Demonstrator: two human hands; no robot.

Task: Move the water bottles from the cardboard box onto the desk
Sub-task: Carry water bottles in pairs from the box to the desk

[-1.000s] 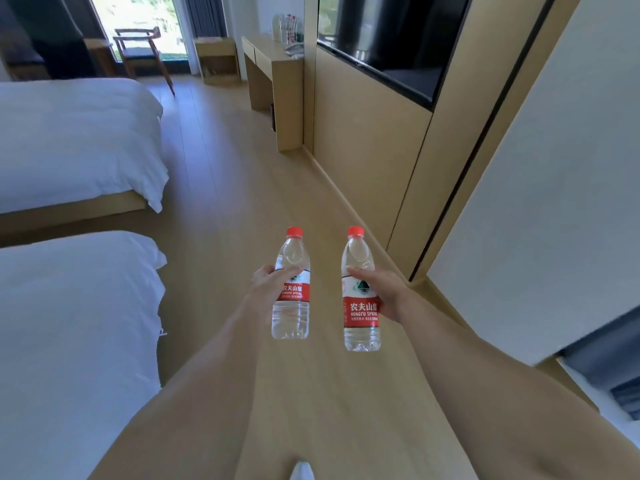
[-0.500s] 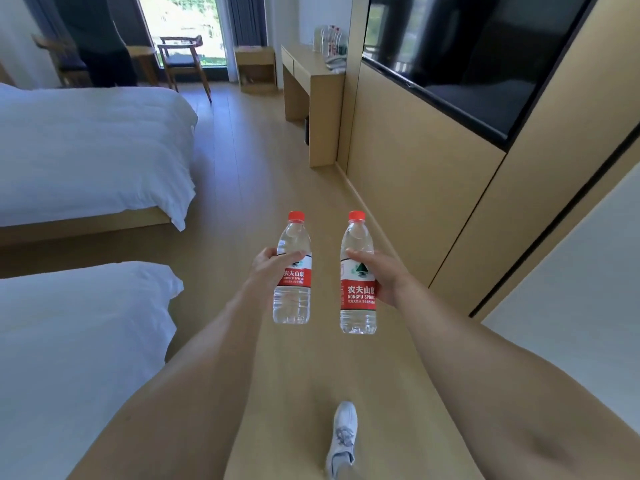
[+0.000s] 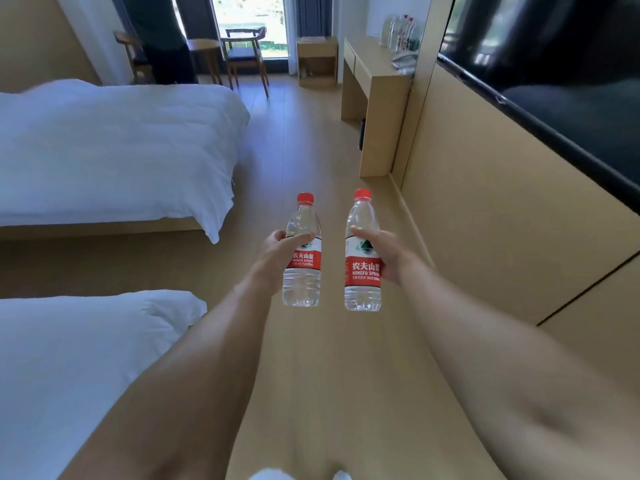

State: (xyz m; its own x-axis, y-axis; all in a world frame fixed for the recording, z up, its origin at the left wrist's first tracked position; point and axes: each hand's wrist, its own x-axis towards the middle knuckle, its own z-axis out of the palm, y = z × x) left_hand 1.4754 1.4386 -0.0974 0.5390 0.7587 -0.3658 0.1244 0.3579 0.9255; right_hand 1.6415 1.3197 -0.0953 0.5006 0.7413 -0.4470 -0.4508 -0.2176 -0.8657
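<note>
Head view: left hand point(image 3: 277, 254) grips left bottle point(image 3: 302, 251) at label height; right hand point(image 3: 384, 252) grips right bottle point(image 3: 362, 252) likewise. Both held above floor point(image 3: 311, 150), long axes upright, red caps toward 12 o'clock; desk point(image 3: 375, 69) at 1 o'clock

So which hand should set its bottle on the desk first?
Probably the right hand: its bottle is on the side of the desk, which stands ahead along the right wall. The left hand grips its own bottle, farther from that wall.
</note>
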